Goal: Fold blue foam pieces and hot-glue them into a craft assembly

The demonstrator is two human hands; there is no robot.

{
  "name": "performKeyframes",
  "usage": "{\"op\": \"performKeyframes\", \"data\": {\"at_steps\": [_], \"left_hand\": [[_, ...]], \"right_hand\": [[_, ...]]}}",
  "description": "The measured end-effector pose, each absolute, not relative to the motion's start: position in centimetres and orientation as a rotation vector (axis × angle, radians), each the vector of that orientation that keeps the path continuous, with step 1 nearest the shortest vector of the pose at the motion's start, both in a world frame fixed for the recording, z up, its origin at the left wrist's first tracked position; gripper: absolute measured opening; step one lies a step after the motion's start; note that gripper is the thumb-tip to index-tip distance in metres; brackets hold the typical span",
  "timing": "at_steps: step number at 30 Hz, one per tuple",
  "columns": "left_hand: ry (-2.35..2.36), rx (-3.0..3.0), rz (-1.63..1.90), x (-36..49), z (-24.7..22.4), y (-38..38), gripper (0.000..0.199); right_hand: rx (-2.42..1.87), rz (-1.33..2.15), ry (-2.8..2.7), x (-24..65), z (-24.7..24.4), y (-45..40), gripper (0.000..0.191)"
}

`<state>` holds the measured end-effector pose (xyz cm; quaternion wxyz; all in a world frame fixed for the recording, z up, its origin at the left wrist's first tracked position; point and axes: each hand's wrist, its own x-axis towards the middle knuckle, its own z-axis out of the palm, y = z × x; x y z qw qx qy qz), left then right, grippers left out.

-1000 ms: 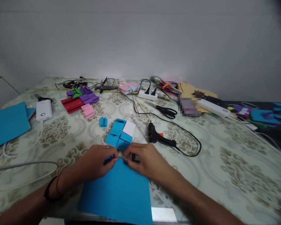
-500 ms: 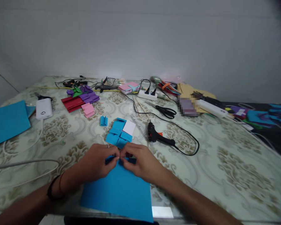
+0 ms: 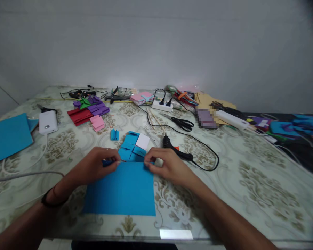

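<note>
A large blue paper sheet [image 3: 122, 194] lies in front of me, its far edge pinched at two places. My left hand [image 3: 95, 165] grips that edge near the left corner, thumb against fingers. Near the right corner, my right hand [image 3: 167, 165] pinches the same edge. Just beyond the sheet are small folded blue papers [image 3: 129, 144] with a white square [image 3: 142, 141] on them. One more small folded blue piece [image 3: 114, 134] stands slightly to the left. A black glue gun [image 3: 176, 149] lies beyond my right hand.
Black-handled scissors [image 3: 182, 124] and a white power strip [image 3: 162, 106] lie farther back. Red folded paper [image 3: 79, 116] and pink paper [image 3: 97, 123] are back left. A white power bank [image 3: 48, 122] sits beside more blue sheets [image 3: 10, 137].
My hands have moved apart along the sheet's far edge, from its middle towards the corners. The sheet has shifted away from me, off the table's front edge.
</note>
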<state>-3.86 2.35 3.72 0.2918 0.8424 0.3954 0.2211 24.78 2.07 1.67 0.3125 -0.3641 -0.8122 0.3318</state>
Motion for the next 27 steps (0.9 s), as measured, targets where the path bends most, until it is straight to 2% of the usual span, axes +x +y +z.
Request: {"op": "performKeyframes", "data": {"at_steps": [8, 12, 15, 17, 27], "left_hand": [[1.075, 2.213, 0.499, -4.6, 4.2, 3.0, 0.019], [1.096, 2.310, 0.459, -3.3, 3.1, 1.9, 0.016], [1.093, 2.363, 0.485, -2.5, 2.2, 1.2, 0.012], [1.080, 2.378, 0.526, -2.2, 1.8, 1.1, 0.011], [1.093, 2.420, 0.418, -1.6, 1.0, 0.9, 0.015]], "right_hand": [[-1.131, 0.733, -2.043, 28.4, 3.0, 3.7, 0.012], [-1.089, 0.774, -2.122, 26.5, 2.3, 2.5, 0.011], [-1.037, 0.719, -2.260, 24.6, 1.4, 1.5, 0.017], [-1.002, 0.693, -2.312, 23.9, 0.8, 1.3, 0.013], [-0.890, 0.687, -2.321, 22.4, -0.7, 0.8, 0.012]]}}
